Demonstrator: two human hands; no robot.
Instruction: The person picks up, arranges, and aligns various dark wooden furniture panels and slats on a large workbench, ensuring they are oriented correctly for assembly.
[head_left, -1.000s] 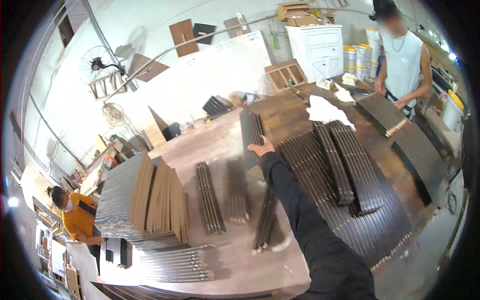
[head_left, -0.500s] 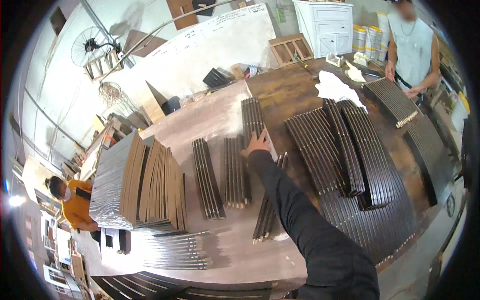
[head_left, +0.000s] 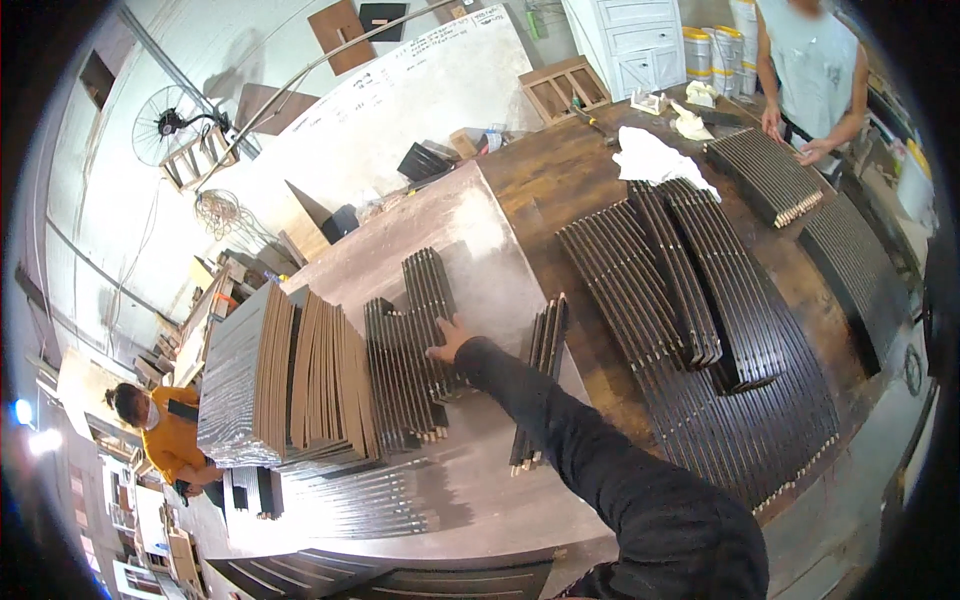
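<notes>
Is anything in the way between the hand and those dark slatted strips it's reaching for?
No. The right hand already rests on the bundle of dark slatted strips on the grey table, so nothing sits between them. The stack of brown boards stands off to the left, and another narrow strip bundle lies to the right.

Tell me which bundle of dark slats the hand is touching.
The right hand rests on the middle bundle, left of the lone thin bundle and right of the upright boards.
</notes>
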